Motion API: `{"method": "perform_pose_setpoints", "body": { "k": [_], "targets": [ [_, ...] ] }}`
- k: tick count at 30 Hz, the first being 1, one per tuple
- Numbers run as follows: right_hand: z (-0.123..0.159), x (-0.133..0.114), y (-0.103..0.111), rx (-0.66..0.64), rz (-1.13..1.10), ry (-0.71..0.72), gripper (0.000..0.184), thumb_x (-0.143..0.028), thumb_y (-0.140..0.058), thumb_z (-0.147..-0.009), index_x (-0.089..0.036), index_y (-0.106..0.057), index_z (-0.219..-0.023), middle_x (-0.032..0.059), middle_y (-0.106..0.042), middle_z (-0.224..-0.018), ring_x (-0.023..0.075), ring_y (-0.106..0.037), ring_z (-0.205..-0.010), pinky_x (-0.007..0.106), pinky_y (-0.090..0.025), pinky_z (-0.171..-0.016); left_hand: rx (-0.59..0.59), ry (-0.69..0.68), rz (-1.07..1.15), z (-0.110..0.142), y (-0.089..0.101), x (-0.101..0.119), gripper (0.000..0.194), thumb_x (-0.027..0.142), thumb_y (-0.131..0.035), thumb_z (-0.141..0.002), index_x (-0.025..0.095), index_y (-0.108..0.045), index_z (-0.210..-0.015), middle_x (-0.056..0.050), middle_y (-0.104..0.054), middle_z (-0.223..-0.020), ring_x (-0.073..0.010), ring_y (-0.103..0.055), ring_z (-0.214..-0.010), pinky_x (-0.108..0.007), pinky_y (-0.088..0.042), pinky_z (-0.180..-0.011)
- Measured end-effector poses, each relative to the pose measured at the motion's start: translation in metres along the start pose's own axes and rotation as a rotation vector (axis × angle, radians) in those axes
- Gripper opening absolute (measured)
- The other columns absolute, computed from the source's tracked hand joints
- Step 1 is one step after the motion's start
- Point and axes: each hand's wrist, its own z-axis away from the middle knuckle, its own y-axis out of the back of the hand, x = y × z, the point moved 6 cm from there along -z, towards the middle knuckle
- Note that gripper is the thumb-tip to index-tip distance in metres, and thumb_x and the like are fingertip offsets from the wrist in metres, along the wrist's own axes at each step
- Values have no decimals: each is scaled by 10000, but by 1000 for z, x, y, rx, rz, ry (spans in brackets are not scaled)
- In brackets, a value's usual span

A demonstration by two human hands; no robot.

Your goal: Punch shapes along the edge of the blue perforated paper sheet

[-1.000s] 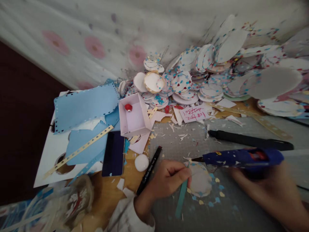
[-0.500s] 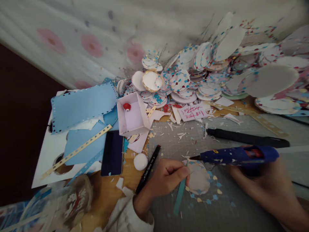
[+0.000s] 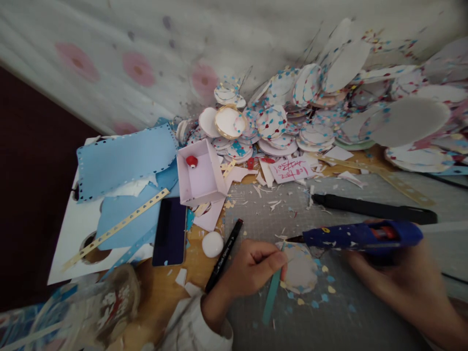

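My left hand (image 3: 252, 270) is closed in a pinch at the upper end of a narrow teal strip (image 3: 270, 300), which slants down toward me. Its fingertips also meet the left edge of a round white paper disc (image 3: 299, 270) lying on the grey cutting mat (image 3: 263, 209). Small blue and cream hearts (image 3: 331, 289) run in a chain around the disc's right and lower edge. My right hand (image 3: 405, 285) is wrapped around the handle of a blue hot glue gun (image 3: 340, 237). The gun's dark nozzle points left, at the disc's upper edge by the strip's top.
A black marker (image 3: 224, 256), a round white object (image 3: 212, 244) and a phone (image 3: 169, 231) lie to the left. Behind them stands a pale pink box (image 3: 203, 183). Decorated paper discs (image 3: 281, 141) are heaped at the back. A long black tool (image 3: 376, 208) lies beyond the gun.
Almost nothing differs. The whole view has shifted very slightly, while both hands, the glue gun and the strip keep their places.
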Motion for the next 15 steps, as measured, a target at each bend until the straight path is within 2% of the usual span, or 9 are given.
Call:
{"method": "perform_pose_setpoints", "body": {
  "k": [4, 9, 12, 15],
  "targets": [
    [1, 5, -1, -5, 44, 12, 336, -524, -593, -763, -229, -554, -921, 71, -633, -738, 273, -645, -586, 394, -496, -517, 3, 8, 8, 0, 0, -1, 644, 738, -508, -881, 175, -589, -577, 35, -390, -491, -104, -321, -488, -258, -246, -493],
    [2, 9, 0, -8, 130, -19, 406, -581, -597, -715, -233, -597, -925, 70, -662, -749, 278, -654, -553, 390, -491, -471, 6, 3, 17, 1, 0, 3, 655, 748, -510, -871, 169, -582, -573, 16, -469, -525, -104, -370, -500, -254, -272, -509],
    [-7, -1, 5, 17, 42, -54, 306, -534, -639, -723, -253, -565, -819, 26, -606, -660, 237, -607, -528, 369, -476, -486, 24, -9, 27, 1, 2, 7, 665, 760, -515, -857, 169, -577, -560, 23, -441, -508, -105, -351, -500, -257, -258, -511],
    [-16, -6, 21, 131, -61, -91, 316, -497, -694, -741, -262, -504, -830, -8, -555, -707, 203, -565, -578, 357, -469, -541, 61, -50, 50, 2, 4, 9, 660, 742, -539, -852, 164, -586, -538, 22, -438, -504, -106, -342, -506, -261, -250, -525]
  ]
}}
